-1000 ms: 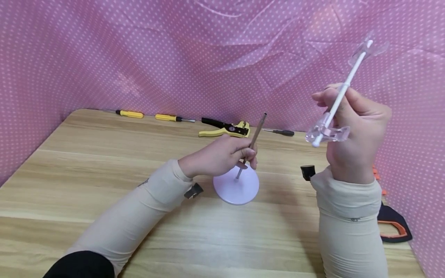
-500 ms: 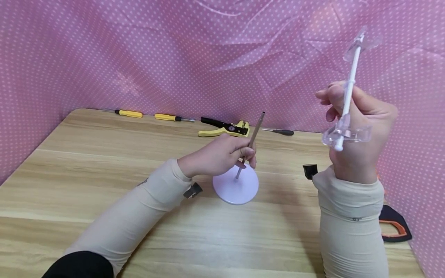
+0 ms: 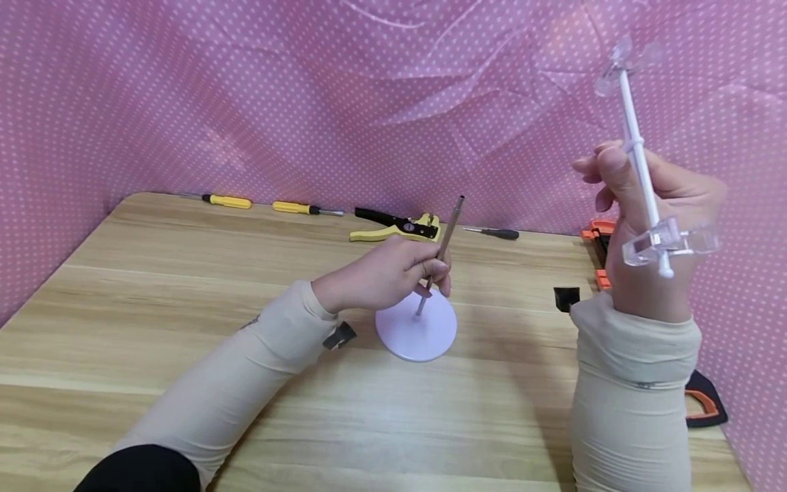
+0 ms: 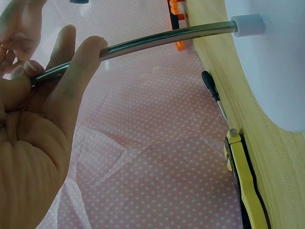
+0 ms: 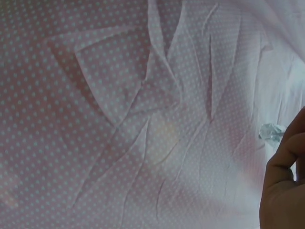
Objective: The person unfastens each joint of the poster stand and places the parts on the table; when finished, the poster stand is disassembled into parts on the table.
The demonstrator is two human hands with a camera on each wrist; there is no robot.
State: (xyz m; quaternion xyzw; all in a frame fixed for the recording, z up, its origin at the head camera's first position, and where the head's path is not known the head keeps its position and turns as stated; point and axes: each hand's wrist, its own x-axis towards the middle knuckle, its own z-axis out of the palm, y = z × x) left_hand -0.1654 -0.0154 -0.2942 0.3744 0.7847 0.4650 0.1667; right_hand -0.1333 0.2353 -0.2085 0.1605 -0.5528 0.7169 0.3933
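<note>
My left hand [image 3: 381, 273] grips a slim metal rod [image 3: 451, 232] partway up. The rod rises at a slant from a round pale lilac base [image 3: 418, 345] on the table; in the left wrist view it sits in a short white collar [image 4: 250, 25]. Raised at the right, my right hand [image 3: 670, 198] holds a white bar [image 3: 643, 171] near its middle ring, between thumb and fingers. Clear plastic clips [image 3: 670, 239] are fixed at both bar ends. In the right wrist view only part of that hand and one clear clip [image 5: 271, 133] show.
Along the table's back edge lie two yellow screwdrivers [image 3: 230, 201], a yellow and black wire stripper [image 3: 399, 227] and a black-handled screwdriver [image 3: 501, 234]. An orange and black tool [image 3: 707, 403] lies at the right, partly behind my arm. Pink dotted cloth [image 3: 307, 102] hangs behind.
My right hand has moved a little to the right and turned the white bar, so its upper end swings left and its lower end right. The left hand and rod stay nearly still.
</note>
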